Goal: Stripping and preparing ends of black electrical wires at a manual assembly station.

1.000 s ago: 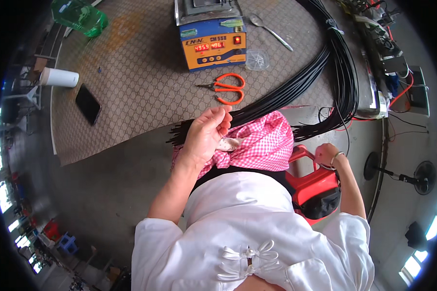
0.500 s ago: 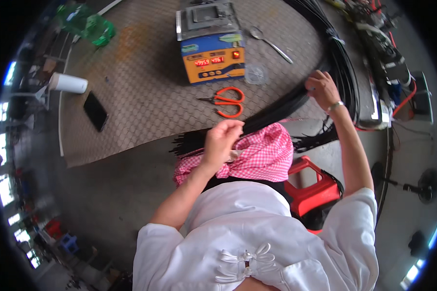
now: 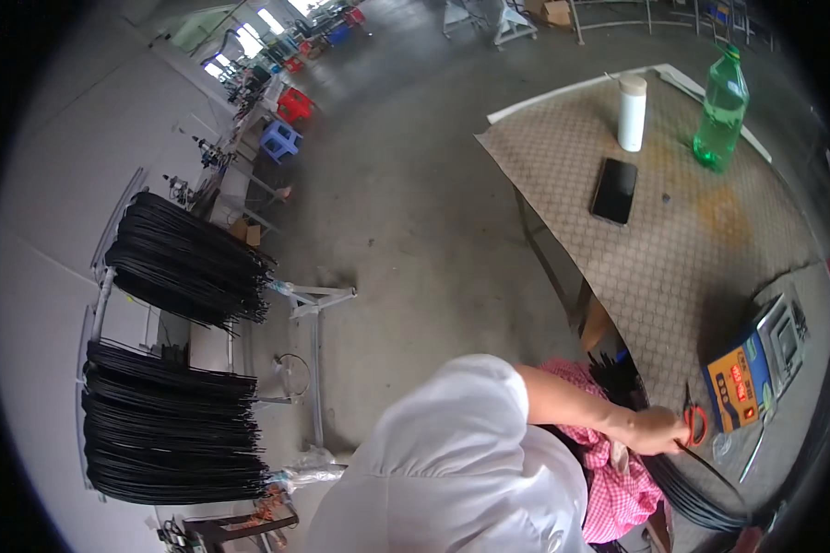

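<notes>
My left hand [image 3: 659, 430] is closed, its fingers pinching one thin black cable [image 3: 710, 470] that runs down to the right from the fingertips. Just past the fingers, on the table, lie red-handled scissors [image 3: 695, 424]. Below the hand, a thick bundle of black cables [image 3: 692, 496] stretches along the near table edge. Pink checked cloth [image 3: 622, 493] covers my lap under the forearm. My right hand cannot be made out; the lower right corner is dark. A blue and orange box with a lit display [image 3: 736, 387] and grey metal top stands beyond the scissors.
The patterned table [image 3: 609, 267] carries a black phone [image 3: 614, 192], a white flask [image 3: 632, 115], a green bottle [image 3: 721, 115] and a spoon [image 3: 754, 450]. Left of me, a metal rack [image 3: 315, 369] holds thick hanks of black cable [image 3: 171, 424]. Stools [image 3: 280, 140] stand farther back.
The view has swung left, bringing the cable rack into sight. My left hand now grips a single cable near the scissors. My right hand, formerly on the bundle, has left the visible picture.
</notes>
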The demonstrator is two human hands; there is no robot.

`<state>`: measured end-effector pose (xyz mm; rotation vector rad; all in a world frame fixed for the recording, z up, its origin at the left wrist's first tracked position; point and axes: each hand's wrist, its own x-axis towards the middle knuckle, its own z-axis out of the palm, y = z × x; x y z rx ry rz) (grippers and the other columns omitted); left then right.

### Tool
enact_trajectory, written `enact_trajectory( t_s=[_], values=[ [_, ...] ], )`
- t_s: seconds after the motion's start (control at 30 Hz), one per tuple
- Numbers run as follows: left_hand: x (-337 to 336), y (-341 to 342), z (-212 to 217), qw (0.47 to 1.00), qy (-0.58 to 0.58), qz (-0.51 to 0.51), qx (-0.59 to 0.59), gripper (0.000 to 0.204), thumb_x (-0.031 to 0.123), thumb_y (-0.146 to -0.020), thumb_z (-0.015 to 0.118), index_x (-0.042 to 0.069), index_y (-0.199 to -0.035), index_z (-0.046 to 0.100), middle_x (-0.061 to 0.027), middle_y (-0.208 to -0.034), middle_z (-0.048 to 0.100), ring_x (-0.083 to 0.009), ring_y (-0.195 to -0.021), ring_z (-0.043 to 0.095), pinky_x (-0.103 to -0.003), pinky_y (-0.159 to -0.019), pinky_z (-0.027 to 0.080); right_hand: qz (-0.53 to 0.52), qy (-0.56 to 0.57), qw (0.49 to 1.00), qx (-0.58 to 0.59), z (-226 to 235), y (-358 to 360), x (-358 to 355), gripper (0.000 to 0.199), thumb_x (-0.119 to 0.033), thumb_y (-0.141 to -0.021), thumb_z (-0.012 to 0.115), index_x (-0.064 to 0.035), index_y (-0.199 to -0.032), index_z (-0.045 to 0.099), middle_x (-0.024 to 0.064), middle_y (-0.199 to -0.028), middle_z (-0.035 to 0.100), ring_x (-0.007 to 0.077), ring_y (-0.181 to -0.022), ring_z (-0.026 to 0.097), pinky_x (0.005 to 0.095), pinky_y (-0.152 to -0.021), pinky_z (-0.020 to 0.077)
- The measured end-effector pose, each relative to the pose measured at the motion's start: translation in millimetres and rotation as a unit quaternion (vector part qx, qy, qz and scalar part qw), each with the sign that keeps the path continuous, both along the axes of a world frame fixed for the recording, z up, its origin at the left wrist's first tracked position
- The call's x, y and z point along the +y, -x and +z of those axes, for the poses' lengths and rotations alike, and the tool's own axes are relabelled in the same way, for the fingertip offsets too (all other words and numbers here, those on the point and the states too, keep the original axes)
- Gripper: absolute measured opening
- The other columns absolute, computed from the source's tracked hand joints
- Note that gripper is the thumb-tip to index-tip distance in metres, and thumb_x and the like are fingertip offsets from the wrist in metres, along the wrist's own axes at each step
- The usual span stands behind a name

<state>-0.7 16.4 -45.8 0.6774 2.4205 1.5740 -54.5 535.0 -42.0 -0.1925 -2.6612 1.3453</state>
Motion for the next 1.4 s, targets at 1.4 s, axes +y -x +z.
enact_trajectory(
  t_s=[1.4],
  values=[
    [-25.1,-24.4,1.6,0.984,-0.096,0.151,0.003,0.020,0.012,-0.072,0.063,0.000,-0.064,0.048,-0.0127,-0.062,0.052,-0.0266,-0.057,0.053,-0.036,-0.056,0.042,0.277,0.092,0.951,-0.098,5.6,-74.6,-352.6,0.015,0.001,-0.078,0.055,0.0022,-0.093,0.057,0.0079,-0.089,0.056,0.0172,-0.078,0.052,0.0310,-0.070,0.0447]
  ],
)
